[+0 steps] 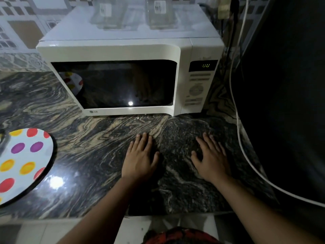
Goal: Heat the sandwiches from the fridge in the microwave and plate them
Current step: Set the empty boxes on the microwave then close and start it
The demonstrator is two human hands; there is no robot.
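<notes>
I am resting my left hand (pixel 140 158) and right hand (pixel 212 160) flat, fingers spread wide, on the bench (pixel 98 138) before the closed microwave (pixel 123 76); the polka-dot plate (pixel 24 164) is lying near the left edge.

Two bare forearms are being shown from the head view, with no sleeve being seen on either of them as far as the lower edge of the picture. No watch, bracelet or ring is being made out on the left hand (pixel 140 158) or on the right hand (pixel 212 160). The fingernails are being seen as short, though blur is keeping finer detail from being told. At the bottom edge, between the forearms, a piece of clothing (pixel 181 235) is being shown in red with a dark pattern; its cut and kind are being hidden by the frame's edge and the dim light.
</notes>
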